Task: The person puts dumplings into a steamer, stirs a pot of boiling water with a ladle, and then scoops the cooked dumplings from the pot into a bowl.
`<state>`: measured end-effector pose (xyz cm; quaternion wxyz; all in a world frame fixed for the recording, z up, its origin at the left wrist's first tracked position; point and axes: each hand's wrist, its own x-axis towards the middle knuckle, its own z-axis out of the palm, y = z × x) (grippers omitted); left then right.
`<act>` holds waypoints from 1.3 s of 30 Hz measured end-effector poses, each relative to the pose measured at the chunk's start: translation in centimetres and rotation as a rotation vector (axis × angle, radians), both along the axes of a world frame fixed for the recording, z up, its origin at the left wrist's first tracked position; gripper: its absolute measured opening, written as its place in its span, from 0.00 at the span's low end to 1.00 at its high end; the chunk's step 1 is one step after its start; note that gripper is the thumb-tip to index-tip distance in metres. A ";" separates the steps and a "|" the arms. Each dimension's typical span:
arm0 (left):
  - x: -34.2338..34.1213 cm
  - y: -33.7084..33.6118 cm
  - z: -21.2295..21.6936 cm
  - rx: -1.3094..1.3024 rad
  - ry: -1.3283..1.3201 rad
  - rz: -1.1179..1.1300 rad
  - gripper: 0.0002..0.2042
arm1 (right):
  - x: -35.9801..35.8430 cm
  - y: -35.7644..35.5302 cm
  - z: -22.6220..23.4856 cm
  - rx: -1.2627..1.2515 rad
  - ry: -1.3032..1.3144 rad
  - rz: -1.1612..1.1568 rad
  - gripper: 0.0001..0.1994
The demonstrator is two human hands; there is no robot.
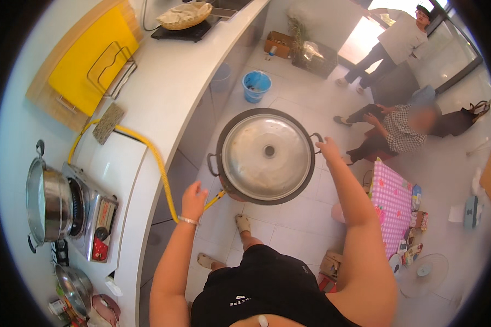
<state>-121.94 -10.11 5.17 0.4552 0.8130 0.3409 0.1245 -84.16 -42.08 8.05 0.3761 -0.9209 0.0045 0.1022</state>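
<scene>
Large lidded pot (301,187) between two hands, its contents hidden under a domed metal lid (245,158).
A blue bucket (256,94) on the tiled floor (289,218) holds dark items too small to identify; what the steel pot (57,210) on the white tabletop (166,103) contains is unclear. The right hand (325,147) curls its fingers on the large pot's right loop handle (316,136); the left hand (195,197), loosely spread, hangs near the left one, apart from it.

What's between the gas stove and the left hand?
In the head view, from the gas stove: white countertop, cabinet front below its edge, then the yellow hose, nearest the left hand.
</scene>
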 end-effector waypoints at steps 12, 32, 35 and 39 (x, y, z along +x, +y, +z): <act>11.5 2.9 -5.8 -0.537 -0.169 0.245 0.06 | 4.7 -0.2 -5.4 0.577 0.301 -0.245 0.06; 4.6 -16.3 5.6 -1.053 -0.160 -0.319 0.12 | -3.7 -26.8 7.3 0.574 0.210 -0.710 0.03; 3.2 -18.1 5.1 -1.253 -0.074 -0.397 0.12 | -5.8 -30.1 7.1 0.519 0.172 -0.806 0.03; 1.8 -19.4 4.2 -1.364 0.002 -0.493 0.11 | -8.5 -32.7 6.2 0.511 0.149 -0.877 0.03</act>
